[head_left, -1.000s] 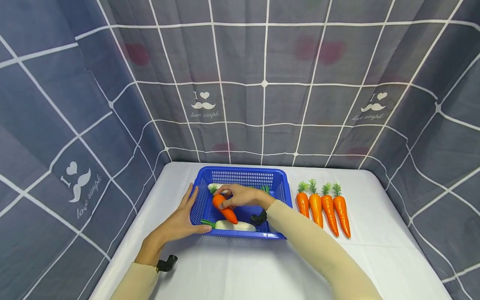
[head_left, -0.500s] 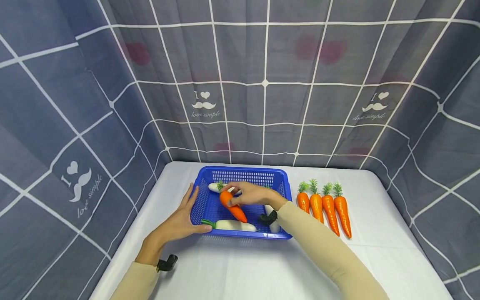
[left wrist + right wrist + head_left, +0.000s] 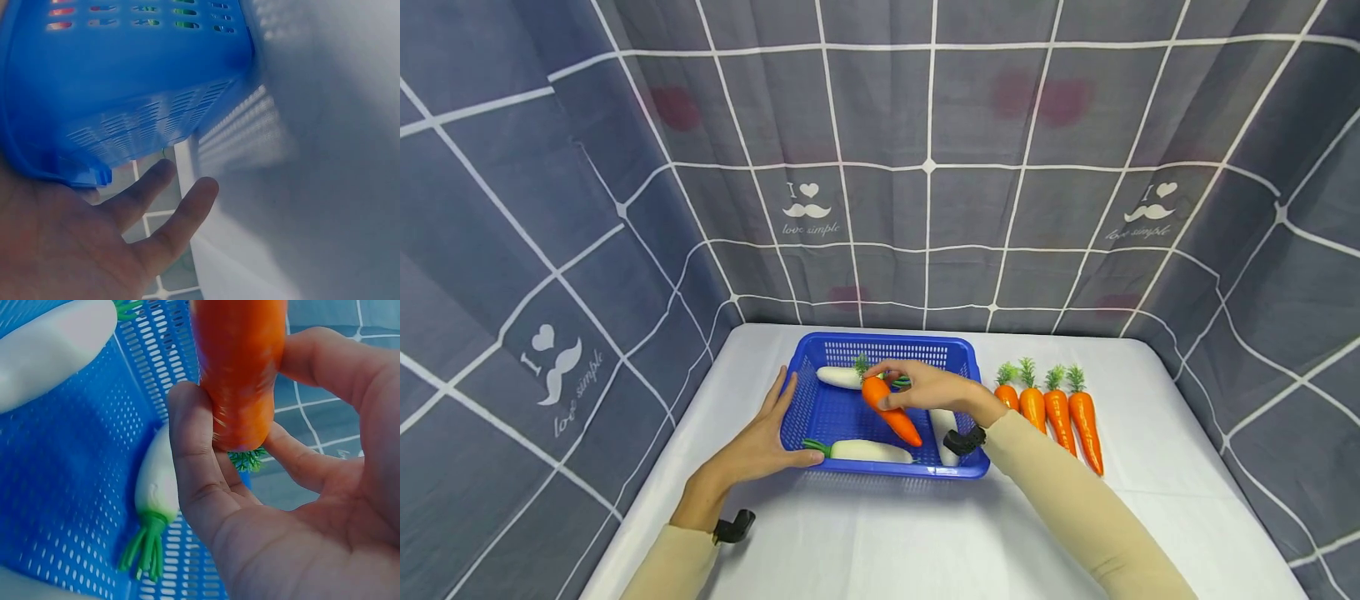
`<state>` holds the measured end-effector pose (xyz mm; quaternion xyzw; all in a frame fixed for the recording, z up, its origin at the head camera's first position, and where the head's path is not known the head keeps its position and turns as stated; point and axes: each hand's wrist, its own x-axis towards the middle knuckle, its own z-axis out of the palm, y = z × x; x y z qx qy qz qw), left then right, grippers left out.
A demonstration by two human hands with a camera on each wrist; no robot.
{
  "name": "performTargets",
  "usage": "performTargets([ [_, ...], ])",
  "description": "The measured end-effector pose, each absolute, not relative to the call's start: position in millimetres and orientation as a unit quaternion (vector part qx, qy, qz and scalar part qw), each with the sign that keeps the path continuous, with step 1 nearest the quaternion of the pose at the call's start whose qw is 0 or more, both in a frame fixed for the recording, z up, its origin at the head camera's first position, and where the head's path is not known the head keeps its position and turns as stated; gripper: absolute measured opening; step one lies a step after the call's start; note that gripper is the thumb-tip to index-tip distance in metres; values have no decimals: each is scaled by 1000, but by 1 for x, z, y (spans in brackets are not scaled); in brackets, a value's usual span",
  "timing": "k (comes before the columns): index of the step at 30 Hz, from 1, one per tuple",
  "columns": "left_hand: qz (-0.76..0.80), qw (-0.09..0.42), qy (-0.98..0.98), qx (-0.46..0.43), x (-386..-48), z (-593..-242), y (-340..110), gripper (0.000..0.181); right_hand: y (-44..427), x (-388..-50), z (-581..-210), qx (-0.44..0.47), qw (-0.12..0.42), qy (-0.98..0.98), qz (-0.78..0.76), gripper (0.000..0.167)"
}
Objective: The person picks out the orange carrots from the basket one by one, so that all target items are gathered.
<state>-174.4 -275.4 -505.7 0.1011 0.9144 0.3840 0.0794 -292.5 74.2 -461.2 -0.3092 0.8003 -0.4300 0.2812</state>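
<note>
My right hand (image 3: 925, 387) pinches an orange carrot (image 3: 891, 411) near its leafy top, above the inside of a blue plastic basket (image 3: 880, 469). In the right wrist view, thumb and fingers close on the thick end of the carrot (image 3: 240, 375). White radishes lie in the basket: a back radish (image 3: 837, 377), a front radish (image 3: 871, 451) and a right-hand radish (image 3: 944, 433), partly covered by my wrist. My left hand (image 3: 760, 442) rests at the basket's left front corner, thumb along the front rim, fingers spread and extended beside the left wall.
Several carrots (image 3: 1056, 412) lie in a row on the white tablecloth (image 3: 880, 533) right of the basket; my right forearm partly covers the leftmost ones. A grey checked curtain (image 3: 887, 208) stands behind the table and along both sides.
My right hand has carried the carrot rightward across the basket, uncovering more of the back and right-hand radishes. The left hand and the basket stay almost where they were.
</note>
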Motion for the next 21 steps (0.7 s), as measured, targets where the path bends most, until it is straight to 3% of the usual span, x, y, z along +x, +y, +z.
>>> performTargets([
  [14, 385, 79, 914, 98, -173, -506, -275, 151, 115, -286, -450, -298, 248, 813, -435, 60],
  [21, 387, 79, 913, 102, -174, -506, -276, 151, 137, -280, -448, -273, 265, 797, -469, 60],
])
